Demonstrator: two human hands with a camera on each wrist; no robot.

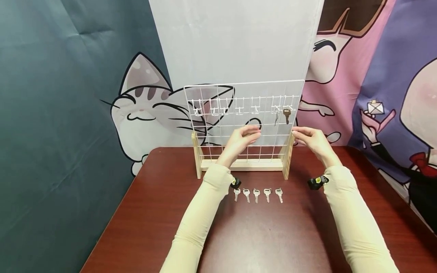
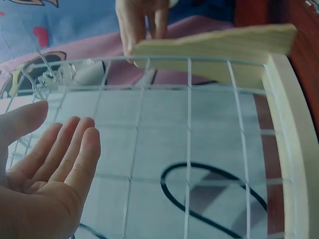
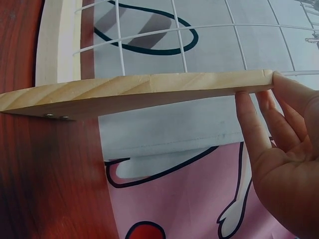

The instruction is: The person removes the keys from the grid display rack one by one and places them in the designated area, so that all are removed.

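Note:
A white wire grid rack (image 1: 239, 135) stands upright in a pale wooden frame on the table. My right hand (image 1: 311, 142) pinches the upper end of the frame's right wooden side post (image 3: 149, 89), thumb on one face and fingers on the other. In front of the grid my left hand (image 1: 241, 141) is held open, its straight fingers (image 2: 82, 159) around nothing. Two keys hang on the hooks at the grid's right end, a dark brass key (image 1: 287, 115) and a silver key (image 1: 276, 117) seen nearly edge-on.
Several silver keys lie in a row on the dark red table (image 1: 164, 227), among them a middle key (image 1: 256, 195). White hooks (image 1: 239, 110) line the grid's upper part. Behind the table hangs a cloth backdrop (image 1: 143, 110) with a cartoon cat.

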